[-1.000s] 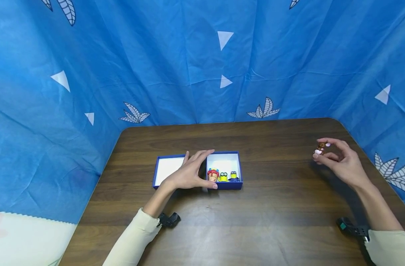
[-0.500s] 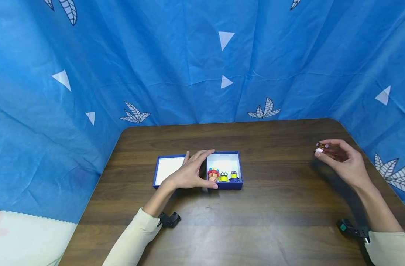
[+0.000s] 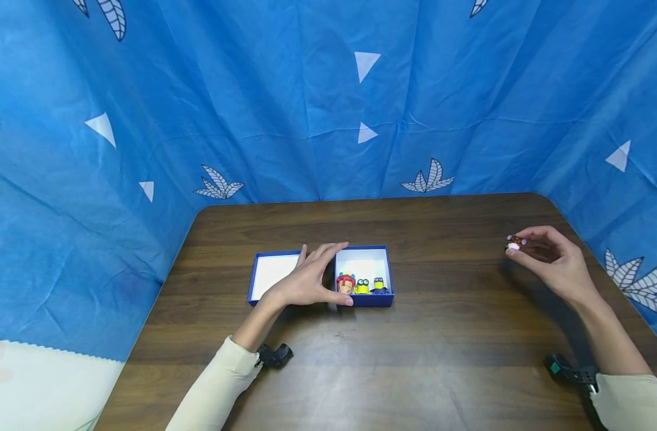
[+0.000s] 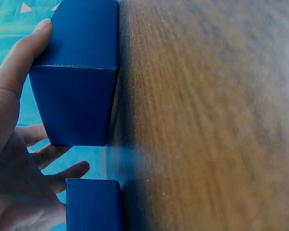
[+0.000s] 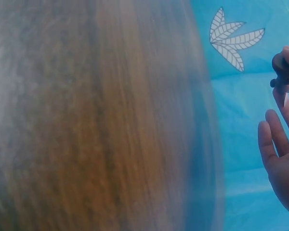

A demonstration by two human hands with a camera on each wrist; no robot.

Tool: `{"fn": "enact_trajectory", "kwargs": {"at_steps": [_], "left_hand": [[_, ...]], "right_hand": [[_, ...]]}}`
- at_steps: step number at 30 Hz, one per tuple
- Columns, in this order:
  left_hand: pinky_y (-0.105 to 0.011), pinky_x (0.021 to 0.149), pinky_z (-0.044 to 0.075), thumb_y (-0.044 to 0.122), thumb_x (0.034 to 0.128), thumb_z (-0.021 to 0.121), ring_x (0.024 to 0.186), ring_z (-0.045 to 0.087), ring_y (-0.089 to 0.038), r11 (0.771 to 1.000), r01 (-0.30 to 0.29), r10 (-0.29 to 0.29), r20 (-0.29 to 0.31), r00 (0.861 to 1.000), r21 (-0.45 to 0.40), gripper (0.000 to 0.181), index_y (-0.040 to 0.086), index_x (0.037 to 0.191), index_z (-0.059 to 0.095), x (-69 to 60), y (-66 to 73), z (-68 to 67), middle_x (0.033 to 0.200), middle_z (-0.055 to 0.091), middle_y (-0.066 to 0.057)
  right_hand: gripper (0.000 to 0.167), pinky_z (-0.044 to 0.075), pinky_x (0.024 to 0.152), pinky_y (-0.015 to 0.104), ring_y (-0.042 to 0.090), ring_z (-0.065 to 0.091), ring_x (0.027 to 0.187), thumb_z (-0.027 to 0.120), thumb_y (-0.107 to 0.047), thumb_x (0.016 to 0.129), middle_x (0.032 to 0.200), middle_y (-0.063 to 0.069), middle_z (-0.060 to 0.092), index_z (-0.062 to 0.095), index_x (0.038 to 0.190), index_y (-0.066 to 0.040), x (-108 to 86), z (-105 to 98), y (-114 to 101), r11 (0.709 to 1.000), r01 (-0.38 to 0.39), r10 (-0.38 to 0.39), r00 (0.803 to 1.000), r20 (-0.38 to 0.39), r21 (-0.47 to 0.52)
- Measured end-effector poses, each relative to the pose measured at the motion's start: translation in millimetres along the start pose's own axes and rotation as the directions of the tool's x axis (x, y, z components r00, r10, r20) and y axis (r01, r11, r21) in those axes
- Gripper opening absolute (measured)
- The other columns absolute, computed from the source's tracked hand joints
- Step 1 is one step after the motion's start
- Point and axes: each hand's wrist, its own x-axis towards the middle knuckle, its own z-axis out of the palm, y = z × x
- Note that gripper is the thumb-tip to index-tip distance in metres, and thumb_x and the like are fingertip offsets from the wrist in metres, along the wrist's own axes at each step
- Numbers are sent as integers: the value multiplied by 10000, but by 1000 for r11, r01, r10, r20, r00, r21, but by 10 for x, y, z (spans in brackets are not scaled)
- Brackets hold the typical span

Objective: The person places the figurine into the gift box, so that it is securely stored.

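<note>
My left hand point(image 3: 305, 281) holds the left end of a blue open box point(image 3: 374, 301), thumb on its near wall and fingers at the far edge. Inside, along the near side, sit a red-hatted figurine point(image 3: 346, 284) and two yellow Minion figurines point(image 3: 363, 287). The left wrist view shows the thumb against the box's outer wall point(image 4: 77, 103). Off to the right, above the table, my right hand point(image 3: 561, 266) pinches a small brown bear-like figurine point(image 3: 517, 241) with pink and white parts between thumb and fingers. In the right wrist view that figurine point(image 5: 283, 70) looks dark.
A blue-rimmed lid point(image 3: 274, 274) with a white inside lies left of the box, partly hidden behind my left hand. Brown wood-grain table point(image 3: 414, 359) surrounds everything. Blue cloth point(image 3: 306, 90) hangs along the back and both sides.
The bear-like figurine has tipped and turned between my right fingers, its white part now facing the camera. That hand has shifted slightly left. My left hand and the box stay put.
</note>
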Motion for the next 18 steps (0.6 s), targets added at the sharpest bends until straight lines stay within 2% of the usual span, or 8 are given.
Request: {"fn": "enact_trajectory", "kwargs": {"at_steps": [9, 14, 18], "left_hand": [[-765, 1305, -84, 642, 783, 901, 1639, 346, -297, 1000, -4, 4, 7, 1000, 1, 1213, 295, 1726, 223, 10, 16, -1, 1744, 345, -49], [-754, 1310, -89, 630, 785, 905, 1641, 344, -291, 1000, 1, -1, 10, 1000, 5, 1216, 296, 1729, 214, -1, 17, -6, 1745, 343, -44], [-749, 1313, -91, 638, 788, 899, 1642, 342, -293, 1000, 2, -2, 13, 1000, 4, 1214, 294, 1729, 214, -11, 15, -5, 1745, 346, -46]], "right_hand": [[421, 532, 876, 28, -86, 706, 1014, 789, 25, 943, 1159, -210, 720, 620, 1329, 18, 10, 15, -47, 1000, -11, 11, 1000, 19, -7], [413, 506, 857, 17, -82, 672, 1039, 824, -75, 948, 1157, -239, 685, 642, 1316, -33, 22, 112, -100, 997, -50, 53, 997, 48, -66], [405, 466, 893, 27, -28, 632, 1071, 844, -82, 931, 1147, -227, 669, 657, 1285, -28, 38, 229, -134, 996, -38, 44, 997, 70, -82]]}}
